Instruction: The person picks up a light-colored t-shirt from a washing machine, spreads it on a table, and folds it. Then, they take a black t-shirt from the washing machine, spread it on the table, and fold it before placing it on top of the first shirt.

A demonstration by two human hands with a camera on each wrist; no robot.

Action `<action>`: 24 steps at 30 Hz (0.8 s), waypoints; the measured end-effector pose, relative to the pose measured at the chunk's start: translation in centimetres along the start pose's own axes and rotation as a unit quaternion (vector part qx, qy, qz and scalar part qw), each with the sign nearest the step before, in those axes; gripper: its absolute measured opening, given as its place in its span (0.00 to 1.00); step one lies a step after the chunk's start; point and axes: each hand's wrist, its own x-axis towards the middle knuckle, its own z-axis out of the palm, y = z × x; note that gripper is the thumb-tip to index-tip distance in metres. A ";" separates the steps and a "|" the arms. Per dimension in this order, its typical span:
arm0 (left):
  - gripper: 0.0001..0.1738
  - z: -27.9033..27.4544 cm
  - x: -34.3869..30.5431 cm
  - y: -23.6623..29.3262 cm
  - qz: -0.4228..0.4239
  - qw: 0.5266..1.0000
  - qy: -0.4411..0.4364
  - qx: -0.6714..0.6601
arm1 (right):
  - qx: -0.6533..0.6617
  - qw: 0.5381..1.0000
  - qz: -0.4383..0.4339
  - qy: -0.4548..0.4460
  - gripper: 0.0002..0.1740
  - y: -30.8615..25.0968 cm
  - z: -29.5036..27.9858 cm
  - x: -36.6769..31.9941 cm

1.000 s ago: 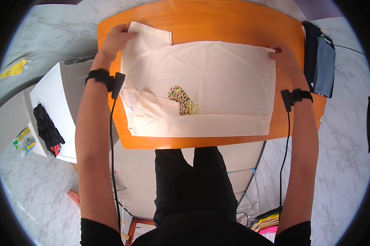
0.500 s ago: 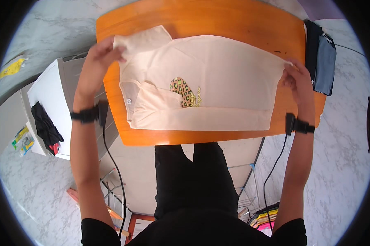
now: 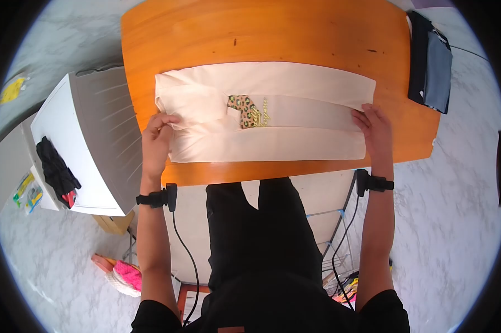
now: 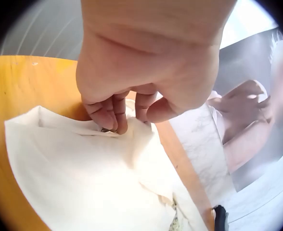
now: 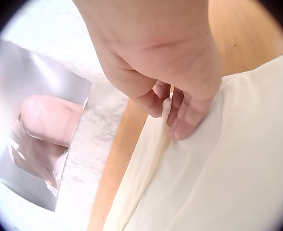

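A cream T-shirt (image 3: 309, 80) lies lengthwise on the orange wooden table (image 3: 272, 33), both long sides turned in over its front. Between the folds shows part of a leopard-pattern print (image 3: 240, 112) with gold lettering beside it. My left hand (image 3: 159, 145) is at the collar end, its curled fingers and thumb pinching the cloth; in the left wrist view the fingertips (image 4: 105, 119) dip into the fabric edge. At the hem end, my right hand (image 3: 377, 133) pinches a thin fold of the shirt between thumb and fingers, as the right wrist view shows.
Dark and grey-blue folded garments (image 3: 436, 69) lie at the table's right edge. A white cabinet (image 3: 89, 150) stands left of the table, with a black cloth (image 3: 56, 166) on top. Cables hang from both wrist cameras.
Both hands have come nearer the body, the right one also inward. The shirt's far side, with its sleeve, has been folded over toward the middle, covering part of the print.
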 end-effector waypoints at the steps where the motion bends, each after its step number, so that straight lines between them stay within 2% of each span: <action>1: 0.10 0.2 0.0 0.3 0.001 1.000 -0.004 -0.005 | -0.003 1.000 -0.003 0.004 0.10 0.1 0.0 0.1; 3: 0.12 0.5 0.3 1.2 -0.055 0.997 0.035 -0.051 | 0.028 0.999 -0.020 -0.001 0.09 0.5 0.3 0.0; 4: 0.08 1.7 0.2 2.9 -0.065 0.995 0.072 -0.023 | 0.027 0.999 -0.022 0.005 0.09 0.5 0.4 -0.2; 8: 0.06 1.4 0.7 0.6 -0.006 0.995 0.088 -0.037 | 0.057 0.997 -0.058 0.010 0.08 1.1 0.0 0.6; 10: 0.13 1.6 0.0 1.1 -0.023 0.970 0.084 -0.225 | 0.072 0.995 -0.066 0.015 0.08 1.1 0.1 0.6; 12: 0.14 1.6 -0.9 2.0 -0.036 0.968 0.089 -0.230 | 0.080 0.992 -0.097 0.013 0.08 0.2 0.1 0.1; 16: 0.15 1.7 -1.1 1.5 -0.078 0.968 0.075 -0.224 | 0.068 0.994 -0.087 0.020 0.08 -0.3 0.2 -0.3; 18: 0.18 2.2 -0.9 0.9 -0.111 0.974 0.056 -0.191 | 0.040 0.998 -0.030 0.024 0.08 0.1 0.2 0.2; 22: 0.18 1.4 -0.4 -1.1 -0.115 0.974 0.026 -0.194 | 0.051 0.998 -0.036 0.031 0.08 0.7 0.2 0.5; 24: 0.19 1.1 -0.9 -1.0 -0.097 0.971 0.021 -0.217 | 0.065 0.994 -0.075 0.042 0.08 0.7 0.1 0.4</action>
